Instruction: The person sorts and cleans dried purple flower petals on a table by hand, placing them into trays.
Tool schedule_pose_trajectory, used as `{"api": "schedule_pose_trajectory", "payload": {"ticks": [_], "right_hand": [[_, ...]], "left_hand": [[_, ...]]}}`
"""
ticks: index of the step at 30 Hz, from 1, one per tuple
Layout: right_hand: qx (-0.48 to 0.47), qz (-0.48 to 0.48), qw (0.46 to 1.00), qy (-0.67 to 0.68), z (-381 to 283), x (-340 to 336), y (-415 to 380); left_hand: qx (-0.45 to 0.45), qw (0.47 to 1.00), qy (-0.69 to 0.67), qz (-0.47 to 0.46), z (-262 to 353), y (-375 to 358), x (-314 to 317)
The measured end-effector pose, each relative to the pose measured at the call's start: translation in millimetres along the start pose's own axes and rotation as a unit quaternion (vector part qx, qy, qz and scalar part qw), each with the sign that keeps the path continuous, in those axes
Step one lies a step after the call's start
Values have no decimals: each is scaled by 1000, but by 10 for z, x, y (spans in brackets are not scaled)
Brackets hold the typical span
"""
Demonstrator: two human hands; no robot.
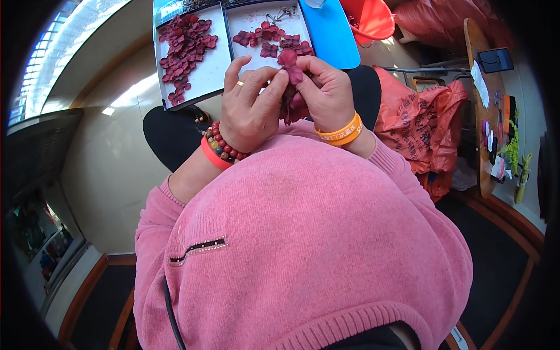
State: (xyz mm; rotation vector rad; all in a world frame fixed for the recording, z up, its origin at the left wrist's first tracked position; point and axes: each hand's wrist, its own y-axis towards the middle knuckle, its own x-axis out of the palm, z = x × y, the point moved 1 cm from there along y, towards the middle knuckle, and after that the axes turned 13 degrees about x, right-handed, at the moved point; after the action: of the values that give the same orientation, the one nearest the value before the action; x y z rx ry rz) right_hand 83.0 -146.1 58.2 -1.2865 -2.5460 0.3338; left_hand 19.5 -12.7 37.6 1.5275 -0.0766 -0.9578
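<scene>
The two hands meet at the upper middle of the frame, clamped from both sides on a dark red flower [295,107]. The left hand [251,111] pinches it with thumb and forefinger, its little finger raised; the right hand [331,99] grips the other side. The flower is up off the trays, close to the sweater [303,221]. What joins its layers is hidden by the fingers.

The likeliest trouble is a torn or creased petal: the petals look thin, and both hands bear on a small spot. Uneven pressure could also skew the layers, and a loosened pinch could let the flower drop into the lap.

The left tray [205,81] and right tray [248,20], at the upper left and top of the frame, jut past the edge of the blue counter [335,35]. A knock from a knee or wrist could tip them and scatter the heaped petals [185,52].
</scene>
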Motion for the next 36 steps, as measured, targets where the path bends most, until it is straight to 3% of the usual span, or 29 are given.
{"api": "schedule_pose_trajectory", "payload": {"ticks": [6,12,15,18,22,25,28,33,36], "right_hand": [[67,-64,987,132,-19,-87,38],[-35,33,998,31,69,-90,126],[-37,47,998,-3,53,-63,106],[-64,75,993,-59,65,-45,114],[-108,89,984,-115,92,-45,131],[-119,96,977,-150,150,-76,162],[-92,84,981,-147,128,-63,146],[-59,64,980,-178,268,-104,257],[7,6,997,-70,292,-112,299]], "left_hand": [[10,998,42,-38,13,40,-8],[-38,998,-38,-20,-7,84,-18],[-249,944,-205,66,-31,83,-3],[-306,922,-231,55,-109,119,27],[-238,951,-189,-60,-220,81,49],[-325,898,-293,-45,-222,99,67],[-313,905,-283,-57,-247,82,80],[-181,972,-112,-97,-252,53,152],[-108,988,-39,-106,-234,69,169]]}}
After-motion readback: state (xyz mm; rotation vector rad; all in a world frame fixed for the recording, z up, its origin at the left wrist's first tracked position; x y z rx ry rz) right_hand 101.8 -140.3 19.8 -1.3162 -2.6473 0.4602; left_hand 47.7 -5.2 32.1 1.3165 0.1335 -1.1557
